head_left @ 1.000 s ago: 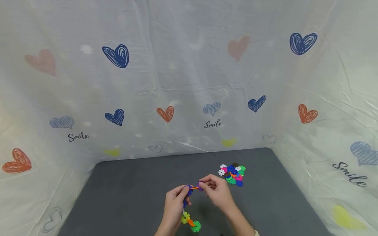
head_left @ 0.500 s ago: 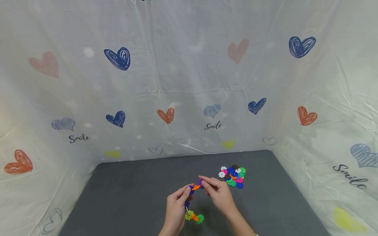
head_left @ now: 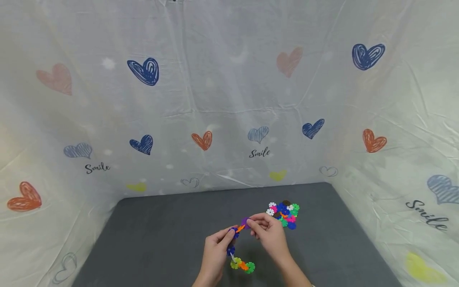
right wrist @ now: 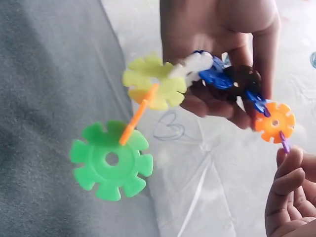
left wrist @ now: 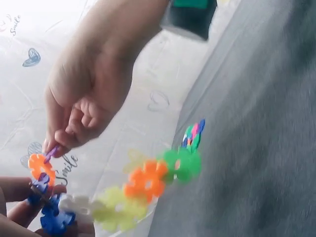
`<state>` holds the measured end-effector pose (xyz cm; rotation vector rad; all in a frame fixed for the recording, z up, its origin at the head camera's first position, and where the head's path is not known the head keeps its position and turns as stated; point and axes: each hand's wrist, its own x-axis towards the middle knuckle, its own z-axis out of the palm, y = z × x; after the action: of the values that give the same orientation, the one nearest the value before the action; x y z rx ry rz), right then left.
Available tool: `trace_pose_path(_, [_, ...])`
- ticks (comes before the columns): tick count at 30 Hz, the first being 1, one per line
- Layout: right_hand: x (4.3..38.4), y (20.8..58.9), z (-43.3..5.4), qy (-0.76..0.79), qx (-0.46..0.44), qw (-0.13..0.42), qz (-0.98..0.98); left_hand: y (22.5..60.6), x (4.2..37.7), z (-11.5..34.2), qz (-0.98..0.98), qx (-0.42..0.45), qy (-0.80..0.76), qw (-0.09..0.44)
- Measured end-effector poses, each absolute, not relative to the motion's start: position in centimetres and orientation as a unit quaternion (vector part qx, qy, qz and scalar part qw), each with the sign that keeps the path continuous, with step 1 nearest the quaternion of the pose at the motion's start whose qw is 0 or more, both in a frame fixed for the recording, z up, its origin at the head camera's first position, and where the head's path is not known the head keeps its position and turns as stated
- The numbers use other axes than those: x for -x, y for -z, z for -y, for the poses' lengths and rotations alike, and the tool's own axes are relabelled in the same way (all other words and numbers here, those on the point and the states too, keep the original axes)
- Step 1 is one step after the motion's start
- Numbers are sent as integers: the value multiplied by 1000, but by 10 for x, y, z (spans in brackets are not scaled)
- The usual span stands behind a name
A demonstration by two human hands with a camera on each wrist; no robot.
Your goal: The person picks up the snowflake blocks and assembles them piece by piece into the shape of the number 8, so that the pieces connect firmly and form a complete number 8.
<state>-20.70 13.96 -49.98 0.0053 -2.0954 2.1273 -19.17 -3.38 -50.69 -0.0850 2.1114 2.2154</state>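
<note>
In the lower middle of the head view, a chain of flower-shaped discs hung from the left hand, its fingers curled closed on a blue disc. The right hand pinched the purple disc at the chain's upper end. Loose discs lay heaped on the grey worktop, right of centre.

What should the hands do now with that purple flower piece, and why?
Maybe the right hand should gently push the purple piece into the orange piece. That hand pinches the purple piece, which meets the orange edge, while the left hand holds the blue piece on the other side. How deep the joint goes isn't clear.
</note>
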Motion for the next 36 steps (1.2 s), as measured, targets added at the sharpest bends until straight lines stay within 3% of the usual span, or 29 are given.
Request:
trace_pose_path(6, [206,502,-141,-690,-11,41,723,507,194,37,-740,9,-672,17])
trace_pose_path(13, [202,506,-141,-669,-57,-2,741,508,192,40,-735,-1,-675,60])
trace_pose_path(18, [210,514,-156,-640,-59,-14,766,511,193,41,-716,40,-695,50])
trace_pose_path(28, [244,569,-241,-438,160,123,876,509,199,49,-655,112,-747,10])
trace_pose_path(36, [249,595,-262,-357,248,66,898,511,200,50,-648,116,-753,2])
